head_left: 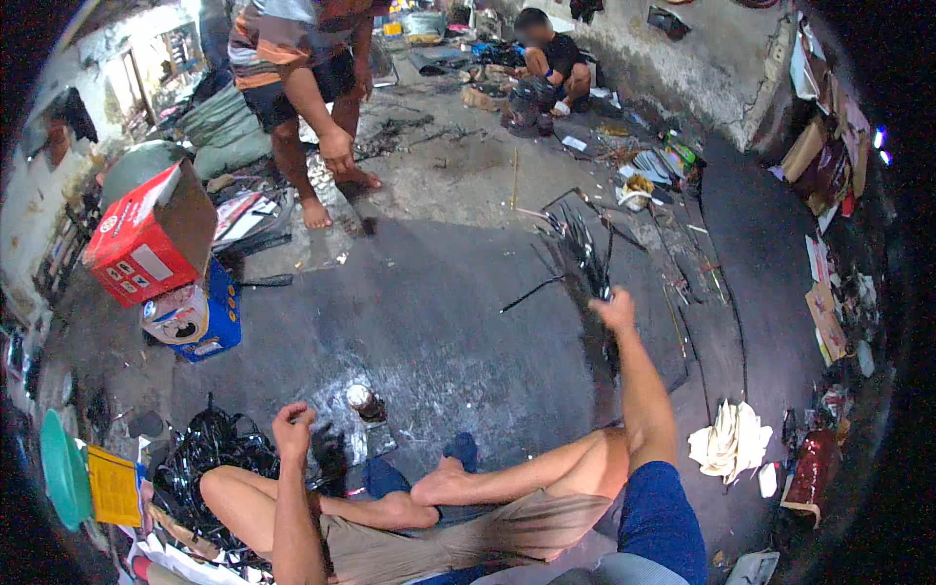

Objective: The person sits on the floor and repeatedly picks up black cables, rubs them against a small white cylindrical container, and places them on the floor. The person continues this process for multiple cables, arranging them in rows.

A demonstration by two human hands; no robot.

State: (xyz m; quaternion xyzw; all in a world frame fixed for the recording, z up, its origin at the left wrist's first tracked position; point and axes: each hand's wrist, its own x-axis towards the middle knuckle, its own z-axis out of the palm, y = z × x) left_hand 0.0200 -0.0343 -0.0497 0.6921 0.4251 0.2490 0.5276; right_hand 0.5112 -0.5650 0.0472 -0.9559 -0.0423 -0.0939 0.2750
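Observation:
My right hand [616, 312] is stretched forward, closed round the near end of a bundle of long black strips [582, 249]. The strips fan out away from me over the floor, some with a glossy shine. Above my left knee, my left hand [293, 427] is raised with its fingers curled in; whatever they may hold is too small to make out. A dark jar with a pale top [365, 401] stands on the dark floor sheet [439, 302], just beyond my crossed legs. Beside my left knee lies a tangled heap of shiny black strips [216, 453].
A red carton [146, 234] rests on a blue box [210, 317] at the left. One person [302, 88] stands barefoot ahead; another person [559, 63] squats by the far wall. To my right lie a cream cloth [731, 442] and scattered scraps. A green round lid [64, 470] is at the left edge.

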